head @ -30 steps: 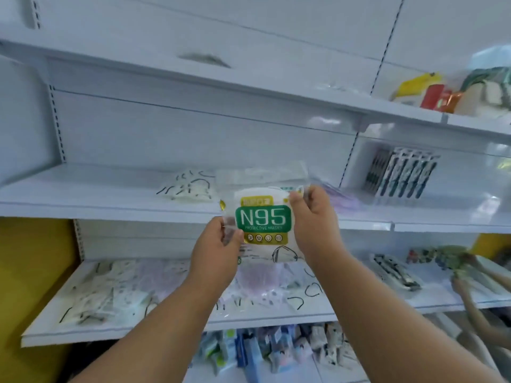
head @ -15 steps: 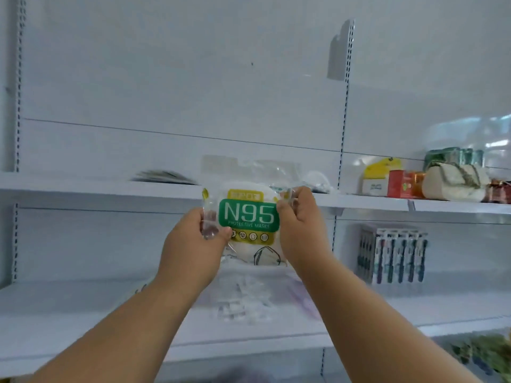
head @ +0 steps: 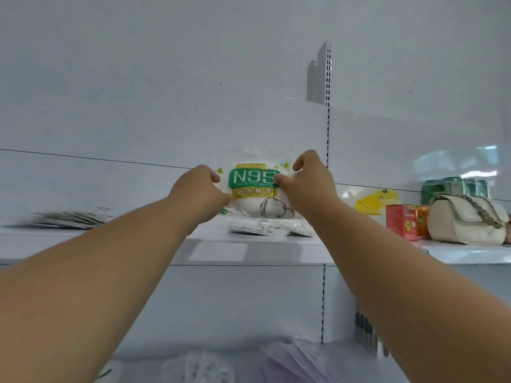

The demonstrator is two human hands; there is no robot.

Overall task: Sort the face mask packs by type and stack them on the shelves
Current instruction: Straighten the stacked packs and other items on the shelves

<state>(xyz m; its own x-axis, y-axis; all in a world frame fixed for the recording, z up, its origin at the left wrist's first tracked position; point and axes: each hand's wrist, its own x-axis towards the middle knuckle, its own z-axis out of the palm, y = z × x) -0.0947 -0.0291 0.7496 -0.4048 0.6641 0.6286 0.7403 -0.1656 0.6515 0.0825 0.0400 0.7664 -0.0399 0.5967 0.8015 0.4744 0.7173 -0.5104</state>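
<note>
A clear pack with a white mask and a green N95 label (head: 255,189) is held upright over the upper white shelf (head: 265,254). My left hand (head: 199,193) pinches its left edge and my right hand (head: 304,183) grips its right edge, both arms stretched forward. Under the pack, other white mask packs (head: 269,226) lie flat on the same shelf. A flat pile of dark-patterned packs (head: 66,219) lies at the shelf's left end. On the shelf below, pale and purple mask packs (head: 290,360) show at the bottom edge.
To the right of the slotted upright (head: 328,111) stand a yellow-printed pack (head: 377,201), red and orange boxes (head: 402,221), a cream handbag (head: 467,221) and green packets (head: 453,185). Dark boxed items (head: 365,331) hang lower right.
My view has tilted upward from the lower shelves to the upper one. Both hands have carried the N95 pack up and forward until it stands over the white packs on the upper shelf.
</note>
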